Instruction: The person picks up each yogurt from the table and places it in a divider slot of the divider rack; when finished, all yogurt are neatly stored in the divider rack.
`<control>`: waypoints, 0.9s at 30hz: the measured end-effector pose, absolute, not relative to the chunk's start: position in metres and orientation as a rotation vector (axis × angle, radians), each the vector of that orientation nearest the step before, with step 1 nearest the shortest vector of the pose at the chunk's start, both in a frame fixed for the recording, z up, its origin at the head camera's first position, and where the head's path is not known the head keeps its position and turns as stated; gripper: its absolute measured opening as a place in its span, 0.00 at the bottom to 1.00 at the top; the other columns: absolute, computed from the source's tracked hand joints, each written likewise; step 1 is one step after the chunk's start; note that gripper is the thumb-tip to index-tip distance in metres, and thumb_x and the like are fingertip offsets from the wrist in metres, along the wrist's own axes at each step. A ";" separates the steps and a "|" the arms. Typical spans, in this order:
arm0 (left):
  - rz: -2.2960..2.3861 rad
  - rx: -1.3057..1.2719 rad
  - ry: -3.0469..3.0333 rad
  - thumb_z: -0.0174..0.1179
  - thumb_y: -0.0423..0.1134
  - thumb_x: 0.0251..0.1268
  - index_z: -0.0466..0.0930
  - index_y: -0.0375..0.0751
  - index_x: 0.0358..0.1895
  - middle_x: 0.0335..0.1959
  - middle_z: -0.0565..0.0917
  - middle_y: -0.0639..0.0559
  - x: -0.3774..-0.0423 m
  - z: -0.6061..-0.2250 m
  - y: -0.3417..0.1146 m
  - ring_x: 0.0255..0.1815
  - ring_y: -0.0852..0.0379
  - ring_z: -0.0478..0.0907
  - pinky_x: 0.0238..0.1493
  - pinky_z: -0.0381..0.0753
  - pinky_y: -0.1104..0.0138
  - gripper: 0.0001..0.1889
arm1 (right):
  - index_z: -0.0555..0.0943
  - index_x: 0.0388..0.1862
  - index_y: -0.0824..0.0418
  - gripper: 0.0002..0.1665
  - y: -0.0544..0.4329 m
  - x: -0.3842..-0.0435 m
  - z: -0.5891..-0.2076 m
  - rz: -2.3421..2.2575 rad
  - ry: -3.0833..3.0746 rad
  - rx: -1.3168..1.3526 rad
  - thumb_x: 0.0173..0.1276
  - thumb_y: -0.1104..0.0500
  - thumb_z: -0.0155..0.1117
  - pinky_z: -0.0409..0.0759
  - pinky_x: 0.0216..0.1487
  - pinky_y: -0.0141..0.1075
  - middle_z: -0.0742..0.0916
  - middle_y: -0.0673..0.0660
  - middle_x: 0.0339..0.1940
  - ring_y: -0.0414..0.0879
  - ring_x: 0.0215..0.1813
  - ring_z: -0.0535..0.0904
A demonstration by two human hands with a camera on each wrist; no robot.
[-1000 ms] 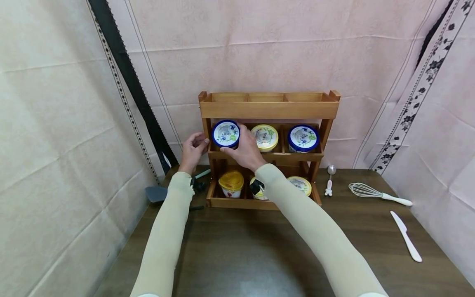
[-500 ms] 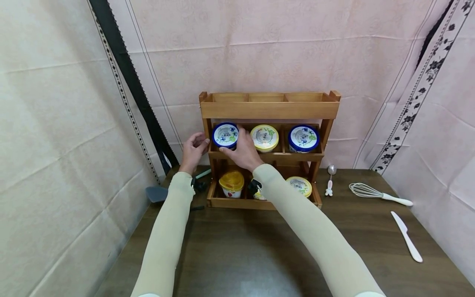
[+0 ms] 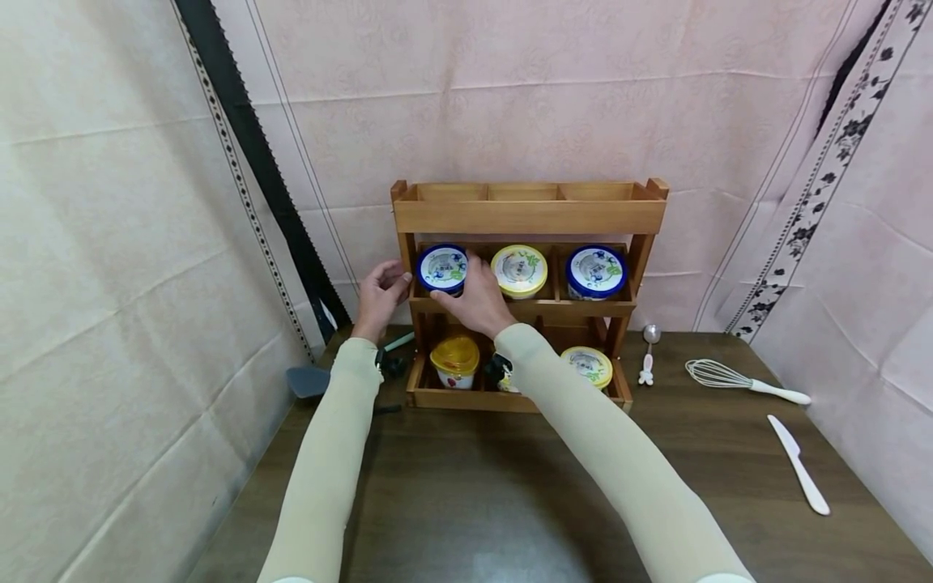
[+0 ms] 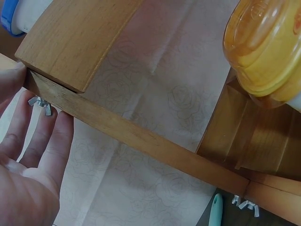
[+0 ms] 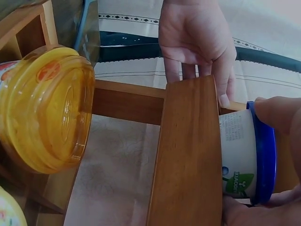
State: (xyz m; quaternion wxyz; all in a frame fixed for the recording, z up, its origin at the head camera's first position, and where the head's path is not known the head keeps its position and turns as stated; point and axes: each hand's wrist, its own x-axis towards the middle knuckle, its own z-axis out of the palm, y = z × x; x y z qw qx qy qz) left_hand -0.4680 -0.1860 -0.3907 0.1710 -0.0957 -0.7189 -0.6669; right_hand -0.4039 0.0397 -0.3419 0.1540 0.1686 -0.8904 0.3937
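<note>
My right hand (image 3: 481, 298) grips a white tub with a blue lid (image 3: 442, 267) in the left compartment of the rack's middle shelf. Seen from the right wrist, the thumb (image 5: 277, 113) lies at the lid's edge and other fingers sit at the tub's lower side. My left hand (image 3: 381, 298) holds the left side of the wooden rack (image 3: 528, 217), its thumb and fingers on either side of the frame in the left wrist view. A yellow-lidded tub (image 3: 519, 270) and another blue-lidded tub (image 3: 596, 271) stand along the same shelf.
On the bottom shelf are an amber-lidded tub (image 3: 455, 361), a tub partly behind the right wrist, and a yellow-lidded tub (image 3: 587, 367). A measuring spoon (image 3: 648, 355), a whisk (image 3: 743, 382) and a white knife (image 3: 798, 465) lie at right. A grey-blue spatula (image 3: 307, 380) lies left.
The blue-lidded tub has sunk slightly into its compartment and shifted a touch left, with my right hand moving along. My left hand stays on the rack's side.
</note>
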 end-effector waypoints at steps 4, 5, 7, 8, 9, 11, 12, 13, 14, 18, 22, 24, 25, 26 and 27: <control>-1.891 -0.277 -2.053 0.67 0.47 0.75 0.80 0.51 0.68 0.65 0.83 0.47 -0.469 -0.390 -0.186 0.61 0.51 0.82 0.61 0.88 0.59 0.22 | 0.52 0.87 0.62 0.63 0.040 -0.404 -0.341 1.117 -2.533 0.485 0.68 0.38 0.76 0.69 0.81 0.53 0.69 0.66 0.80 0.59 0.78 0.68; -1.889 -0.276 -2.057 0.67 0.47 0.75 0.79 0.51 0.68 0.65 0.83 0.47 -0.469 -0.390 -0.186 0.61 0.51 0.82 0.61 0.88 0.59 0.22 | 0.51 0.87 0.62 0.63 0.040 -0.403 -0.340 1.116 -2.527 0.488 0.68 0.38 0.76 0.69 0.81 0.53 0.69 0.66 0.80 0.59 0.78 0.68; -1.891 -0.275 -2.054 0.67 0.47 0.75 0.79 0.51 0.69 0.65 0.83 0.47 -0.469 -0.390 -0.185 0.61 0.50 0.81 0.60 0.88 0.59 0.22 | 0.51 0.87 0.61 0.63 0.040 -0.401 -0.339 1.119 -2.514 0.493 0.67 0.38 0.76 0.69 0.82 0.53 0.68 0.65 0.81 0.59 0.78 0.68; -1.891 -0.275 -2.054 0.67 0.47 0.75 0.79 0.51 0.69 0.65 0.83 0.46 -0.469 -0.390 -0.185 0.61 0.50 0.81 0.60 0.88 0.60 0.22 | 0.51 0.87 0.61 0.64 0.041 -0.400 -0.339 1.119 -2.508 0.497 0.67 0.38 0.76 0.68 0.82 0.53 0.68 0.65 0.81 0.59 0.78 0.68; -1.893 -0.277 -2.050 0.67 0.46 0.75 0.79 0.50 0.68 0.64 0.83 0.46 -0.469 -0.390 -0.185 0.61 0.50 0.81 0.60 0.88 0.60 0.22 | 0.50 0.87 0.61 0.64 0.042 -0.398 -0.339 1.117 -2.501 0.503 0.67 0.38 0.76 0.68 0.82 0.52 0.67 0.65 0.81 0.58 0.79 0.67; -1.892 -0.277 -2.048 0.67 0.46 0.75 0.79 0.50 0.68 0.64 0.83 0.46 -0.468 -0.390 -0.184 0.61 0.50 0.81 0.60 0.88 0.60 0.22 | 0.50 0.87 0.60 0.64 0.043 -0.394 -0.338 1.110 -2.482 0.521 0.67 0.37 0.75 0.68 0.82 0.52 0.67 0.64 0.82 0.58 0.79 0.67; -1.894 -0.275 -2.045 0.67 0.46 0.75 0.80 0.51 0.68 0.64 0.83 0.46 -0.468 -0.390 -0.184 0.61 0.51 0.82 0.60 0.88 0.60 0.22 | 0.51 0.87 0.60 0.64 0.044 -0.392 -0.338 1.103 -2.474 0.530 0.67 0.36 0.75 0.68 0.82 0.52 0.67 0.64 0.82 0.57 0.79 0.67; -1.892 -0.272 -2.048 0.67 0.46 0.75 0.80 0.51 0.68 0.65 0.83 0.46 -0.467 -0.390 -0.183 0.61 0.51 0.82 0.60 0.88 0.61 0.22 | 0.51 0.87 0.60 0.64 0.045 -0.389 -0.338 1.100 -2.464 0.542 0.67 0.36 0.74 0.67 0.82 0.52 0.67 0.63 0.83 0.57 0.80 0.67; -1.894 -0.269 -2.047 0.67 0.46 0.75 0.80 0.51 0.68 0.65 0.83 0.46 -0.467 -0.390 -0.183 0.61 0.51 0.82 0.59 0.88 0.61 0.22 | 0.51 0.87 0.60 0.64 0.047 -0.386 -0.338 1.101 -2.450 0.554 0.67 0.35 0.74 0.67 0.83 0.52 0.67 0.63 0.83 0.57 0.80 0.66; -1.909 -0.248 -2.037 0.68 0.46 0.74 0.80 0.50 0.68 0.64 0.83 0.46 -0.465 -0.389 -0.183 0.59 0.53 0.82 0.57 0.89 0.64 0.22 | 0.51 0.88 0.58 0.64 0.053 -0.371 -0.337 1.129 -2.418 0.583 0.67 0.32 0.72 0.67 0.82 0.54 0.65 0.61 0.85 0.57 0.83 0.64; -1.925 -0.233 -2.011 0.69 0.45 0.74 0.80 0.47 0.68 0.63 0.83 0.46 -0.464 -0.387 -0.186 0.57 0.54 0.81 0.53 0.89 0.66 0.22 | 0.52 0.88 0.55 0.62 0.060 -0.354 -0.333 1.195 -2.388 0.619 0.68 0.29 0.69 0.70 0.80 0.53 0.64 0.58 0.86 0.54 0.84 0.64; -1.922 -0.227 -2.004 0.68 0.45 0.74 0.80 0.46 0.68 0.62 0.83 0.46 -0.464 -0.386 -0.187 0.57 0.55 0.81 0.51 0.89 0.68 0.22 | 0.53 0.88 0.52 0.61 0.064 -0.345 -0.331 1.236 -2.366 0.645 0.68 0.29 0.69 0.72 0.79 0.51 0.65 0.55 0.86 0.52 0.84 0.64; -1.917 -0.223 -2.002 0.68 0.44 0.75 0.80 0.46 0.67 0.63 0.83 0.46 -0.463 -0.386 -0.188 0.57 0.55 0.81 0.50 0.89 0.69 0.22 | 0.53 0.88 0.52 0.60 0.066 -0.342 -0.330 1.259 -2.349 0.663 0.69 0.30 0.69 0.73 0.79 0.50 0.65 0.54 0.86 0.51 0.84 0.64; -1.913 -0.221 -1.999 0.68 0.44 0.75 0.80 0.45 0.67 0.63 0.83 0.45 -0.463 -0.386 -0.188 0.57 0.56 0.81 0.50 0.88 0.70 0.22 | 0.54 0.88 0.51 0.58 0.068 -0.338 -0.330 1.283 -2.333 0.683 0.69 0.31 0.69 0.73 0.79 0.50 0.66 0.53 0.86 0.50 0.83 0.64; -1.914 -0.218 -1.994 0.68 0.44 0.75 0.80 0.45 0.67 0.63 0.83 0.45 -0.463 -0.385 -0.187 0.57 0.56 0.81 0.50 0.88 0.70 0.22 | 0.55 0.87 0.51 0.57 0.071 -0.334 -0.330 1.302 -2.318 0.705 0.70 0.32 0.69 0.72 0.80 0.50 0.66 0.53 0.86 0.49 0.83 0.64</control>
